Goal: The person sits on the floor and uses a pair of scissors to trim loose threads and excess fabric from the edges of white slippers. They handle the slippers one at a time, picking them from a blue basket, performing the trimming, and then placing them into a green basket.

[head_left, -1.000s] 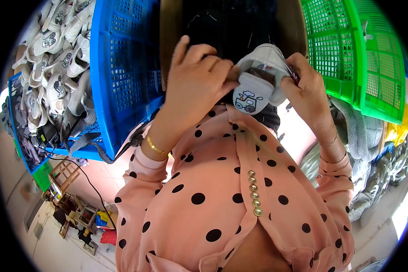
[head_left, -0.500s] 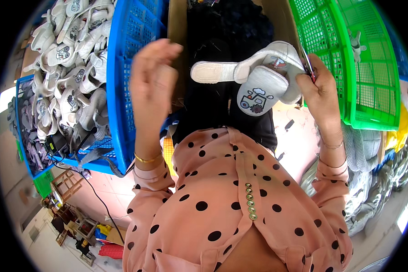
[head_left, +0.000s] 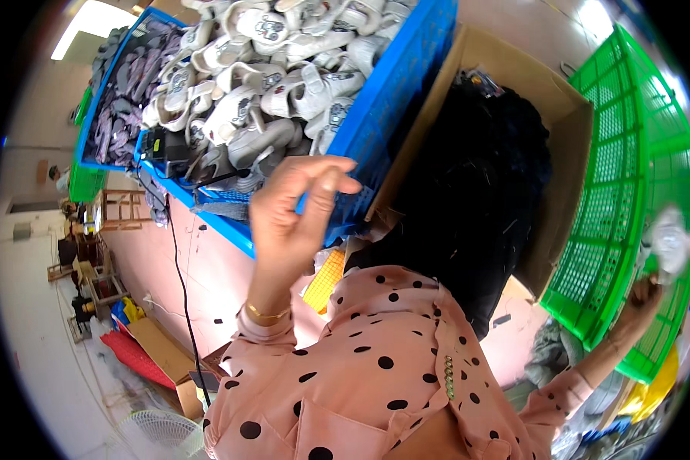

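My left hand [head_left: 293,207] hangs in front of the blue crate [head_left: 395,92], its fingers loosely bent and apart, with nothing visible in them. In that crate lies a heap of white children's shoes [head_left: 230,111] with printed vehicle pictures and straps. Far to the right, my right hand [head_left: 642,297] is closed at the lower end of a white shoe [head_left: 671,241], blurred by motion, at the tall green crate [head_left: 598,199]. Whether the small snips seen earlier are still in that hand cannot be made out.
Between the crates stands an open cardboard box [head_left: 571,115] with dark material inside. A smaller blue crate with purplish pieces [head_left: 123,100] is at the far left. A black cable [head_left: 178,284] runs down to the floor; a fan [head_left: 161,429] stands at lower left.
My right hand has carried the white shoe from over my lap to the green crate at far right. My left hand has come lower. The view has turned, so the crates appear shifted.
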A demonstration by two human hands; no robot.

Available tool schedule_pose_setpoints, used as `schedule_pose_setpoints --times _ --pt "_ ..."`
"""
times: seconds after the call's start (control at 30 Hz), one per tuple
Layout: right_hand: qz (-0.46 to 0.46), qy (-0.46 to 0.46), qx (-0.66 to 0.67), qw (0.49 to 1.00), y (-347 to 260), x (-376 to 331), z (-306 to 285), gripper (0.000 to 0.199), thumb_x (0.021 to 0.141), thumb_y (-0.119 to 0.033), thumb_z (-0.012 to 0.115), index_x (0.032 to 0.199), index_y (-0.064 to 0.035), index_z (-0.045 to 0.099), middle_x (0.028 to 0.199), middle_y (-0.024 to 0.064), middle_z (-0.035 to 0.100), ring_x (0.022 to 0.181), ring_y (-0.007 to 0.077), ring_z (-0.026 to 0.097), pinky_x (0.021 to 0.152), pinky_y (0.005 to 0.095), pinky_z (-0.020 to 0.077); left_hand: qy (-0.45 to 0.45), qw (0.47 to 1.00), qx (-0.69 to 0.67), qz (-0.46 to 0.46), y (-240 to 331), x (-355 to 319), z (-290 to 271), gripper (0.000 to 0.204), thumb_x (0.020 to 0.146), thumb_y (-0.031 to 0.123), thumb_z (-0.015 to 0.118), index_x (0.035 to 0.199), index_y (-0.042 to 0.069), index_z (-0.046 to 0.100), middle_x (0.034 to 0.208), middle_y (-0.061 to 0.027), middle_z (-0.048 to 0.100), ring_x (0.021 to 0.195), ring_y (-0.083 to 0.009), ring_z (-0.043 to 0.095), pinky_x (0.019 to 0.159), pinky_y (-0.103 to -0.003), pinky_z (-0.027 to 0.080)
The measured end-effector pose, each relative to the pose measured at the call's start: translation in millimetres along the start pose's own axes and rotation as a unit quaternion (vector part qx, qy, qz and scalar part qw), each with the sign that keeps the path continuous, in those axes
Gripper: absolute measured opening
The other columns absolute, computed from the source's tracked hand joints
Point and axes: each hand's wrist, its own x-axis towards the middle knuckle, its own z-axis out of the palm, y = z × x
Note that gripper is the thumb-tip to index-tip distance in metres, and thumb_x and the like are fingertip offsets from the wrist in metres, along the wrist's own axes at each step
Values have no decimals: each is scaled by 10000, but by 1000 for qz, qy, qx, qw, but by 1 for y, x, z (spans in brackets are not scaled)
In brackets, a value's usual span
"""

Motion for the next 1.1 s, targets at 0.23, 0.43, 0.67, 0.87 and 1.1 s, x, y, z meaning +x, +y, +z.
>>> schedule_pose_setpoints --times 0.23,0.43,0.67,0.87,1.1 --pt "161 -135 -32 977 79 -78 14 425 1017 -467 414 998 -90 610 604 -41 416 454 46 254 385 216 160 -112 970 215 -34 -78 79 -55 247 901 188 623 1072 18 677 914 -186 708 821 -332 692 718 -353 523" --pt "287 -183 -18 940 125 -139 44 368 1013 -439 466 972 -88 565 614 -19 430 452 55 311 396 208 208 -194 927 310 -79 -199 148 -30 456 821 339 698 1129 9 628 1045 -205 682 1029 -334 642 881 -397 481" --pt "219 -248 -154 931 129 -161 64 332 1035 -357 446 936 -59 552 548 -29 376 421 43 280 388 205 188 -63 948 266 -166 -193 159 -18 339 756 310 730 912 15 672 915 -189 695 877 -299 674 780 -384 513" --pt "215 -340 -75 912 125 -166 89 337 1044 -339 429 938 -46 558 515 -47 340 390 23 232 352 200 163 34 981 -186 33 -36 130 -57 197 832 -18 684 1022 33 662 895 6 660 823 -50 559 710 -232 467" --pt "69 -319 -160 932 105 -180 135 289 1009 -276 499 1079 -15 604 575 -75 395 453 -17 273 401 180 168 -133 974 42 177 19 16 39 271 696 114 763 932 79 634 817 -115 605 757 -352 560 693 -422 471"
